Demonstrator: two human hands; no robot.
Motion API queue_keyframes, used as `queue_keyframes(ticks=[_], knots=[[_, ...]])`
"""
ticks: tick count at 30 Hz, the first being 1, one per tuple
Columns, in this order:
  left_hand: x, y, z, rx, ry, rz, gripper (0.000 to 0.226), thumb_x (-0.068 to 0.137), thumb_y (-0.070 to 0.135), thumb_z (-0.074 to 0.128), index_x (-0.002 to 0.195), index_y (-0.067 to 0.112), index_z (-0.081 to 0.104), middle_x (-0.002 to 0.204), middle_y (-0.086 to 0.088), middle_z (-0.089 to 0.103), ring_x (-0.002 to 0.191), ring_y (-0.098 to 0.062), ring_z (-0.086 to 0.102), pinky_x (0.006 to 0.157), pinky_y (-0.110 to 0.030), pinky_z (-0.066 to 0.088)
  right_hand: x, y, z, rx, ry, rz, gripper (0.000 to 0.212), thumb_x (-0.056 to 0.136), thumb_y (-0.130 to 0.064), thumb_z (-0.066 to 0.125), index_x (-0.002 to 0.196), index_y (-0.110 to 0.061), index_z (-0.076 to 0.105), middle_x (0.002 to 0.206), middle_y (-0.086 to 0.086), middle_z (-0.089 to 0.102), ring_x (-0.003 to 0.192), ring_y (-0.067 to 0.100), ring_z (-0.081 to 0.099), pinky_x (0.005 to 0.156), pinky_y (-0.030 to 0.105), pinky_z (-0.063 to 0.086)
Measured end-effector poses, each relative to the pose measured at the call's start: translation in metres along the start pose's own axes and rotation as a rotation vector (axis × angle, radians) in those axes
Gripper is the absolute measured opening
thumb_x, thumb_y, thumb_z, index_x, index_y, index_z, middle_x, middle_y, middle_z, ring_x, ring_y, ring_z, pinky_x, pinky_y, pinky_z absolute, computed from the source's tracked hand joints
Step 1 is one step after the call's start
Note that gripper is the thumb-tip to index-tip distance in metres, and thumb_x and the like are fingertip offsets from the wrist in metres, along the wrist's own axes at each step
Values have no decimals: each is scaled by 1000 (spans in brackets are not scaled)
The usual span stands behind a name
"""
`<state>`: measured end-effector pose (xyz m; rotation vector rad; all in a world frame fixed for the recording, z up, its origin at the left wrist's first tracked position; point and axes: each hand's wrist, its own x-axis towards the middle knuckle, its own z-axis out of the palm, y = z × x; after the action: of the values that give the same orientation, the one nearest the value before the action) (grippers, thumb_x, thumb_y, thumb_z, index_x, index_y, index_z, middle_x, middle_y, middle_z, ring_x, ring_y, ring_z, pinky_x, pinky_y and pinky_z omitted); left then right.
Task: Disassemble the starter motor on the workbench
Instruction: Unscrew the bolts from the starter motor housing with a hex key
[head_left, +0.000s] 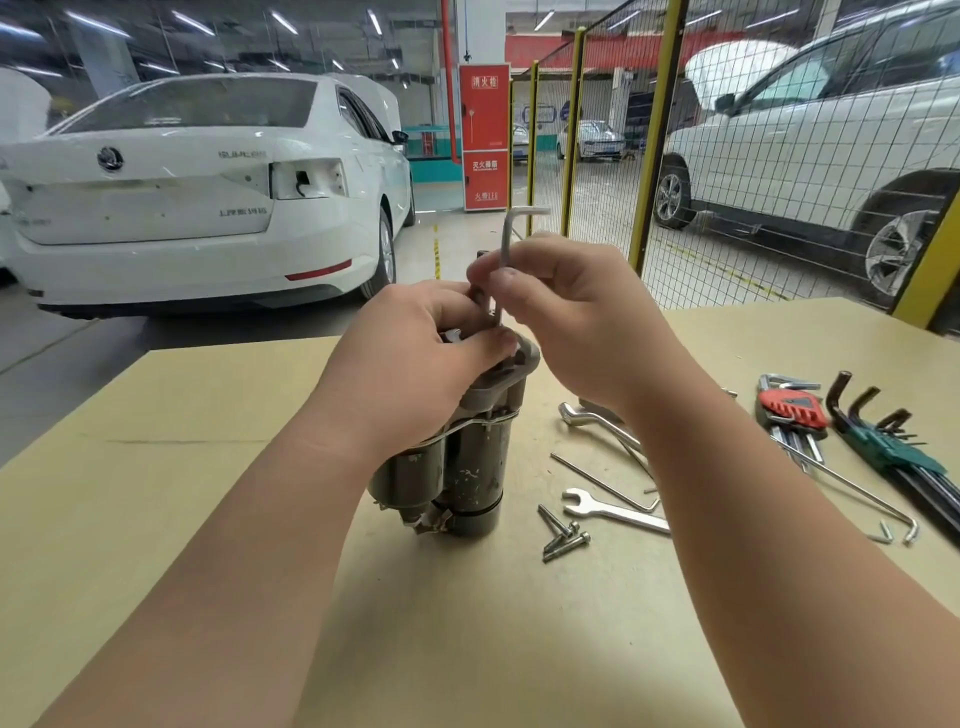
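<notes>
Two hands: left hand (415, 343) grips upright scuffed starter motor (470, 467), right hand (576, 322) pinches hex key (507, 234).

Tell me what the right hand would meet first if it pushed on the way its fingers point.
The right hand pinches the hex key; past that, probably the left hand atop the starter motor, though depth is unclear.

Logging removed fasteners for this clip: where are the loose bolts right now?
In the head view, the loose bolts lie on the workbench right of the starter motor, beside the open-end wrench.
</notes>
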<state>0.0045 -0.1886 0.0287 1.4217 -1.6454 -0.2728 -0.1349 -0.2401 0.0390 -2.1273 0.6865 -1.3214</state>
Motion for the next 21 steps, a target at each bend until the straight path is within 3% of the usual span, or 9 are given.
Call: queue_keyframes(ticks=[2, 4, 9, 12, 15, 19, 21], knots=[[0, 0, 4, 21, 72, -54, 12, 78, 38, 75, 73, 28, 73, 73, 15, 68, 65, -5, 62, 61, -28, 47, 0, 0, 2, -39, 69, 3, 12, 86, -21, 67, 76, -13, 69, 64, -11, 65, 57, -1, 57, 54, 13, 44], [0, 0, 4, 38, 87, -72, 18, 74, 44, 77, 69, 28, 71, 66, 18, 65, 57, -1, 58, 56, -22, 41, 1, 0, 1, -56, 104, -7, 15, 84, -21, 69, 72, -12, 71, 56, -13, 61, 52, -1, 54, 50, 12, 40], [-1, -1, -2, -26, -45, 43, 10, 88, 31, 67, 92, 33, 76, 94, 16, 70, 86, -2, 65, 74, -21, 50, 1, -1, -3, -26, -32, -10, 18, 93, -12, 54, 91, -16, 72, 90, 9, 69, 82, 14, 64, 72, 24, 50], [0, -2, 0, -28, 14, 12, 5, 83, 32, 73, 79, 34, 75, 77, 18, 70, 68, 1, 63, 57, -14, 44, 1, -1, 0, -84, 26, -3, 14, 87, -25, 65, 74, -19, 67, 73, -4, 68, 66, 6, 62, 58, 19, 49], [1, -4, 3, 17, 50, -15, 8, 77, 43, 75, 74, 36, 72, 75, 18, 69, 64, 1, 61, 58, -20, 42, 2, 0, -1, -93, 101, -12, 19, 83, -24, 70, 66, -19, 66, 59, -8, 62, 52, 1, 53, 49, 16, 41], [0, -4, -4, 4, -81, 74, 12, 88, 30, 66, 87, 39, 74, 95, 20, 69, 88, 1, 63, 73, -15, 46, 1, -3, -5, -65, -43, -38, 15, 92, -16, 57, 90, -16, 72, 86, 2, 70, 79, 11, 64, 72, 25, 51], [1, -4, -4, -26, -60, 57, 8, 86, 29, 70, 84, 33, 76, 88, 17, 70, 81, 1, 64, 64, -10, 47, 1, -2, -3, -76, -48, -27, 11, 91, -19, 59, 90, -22, 69, 86, -7, 70, 80, 2, 63, 72, 18, 51]])
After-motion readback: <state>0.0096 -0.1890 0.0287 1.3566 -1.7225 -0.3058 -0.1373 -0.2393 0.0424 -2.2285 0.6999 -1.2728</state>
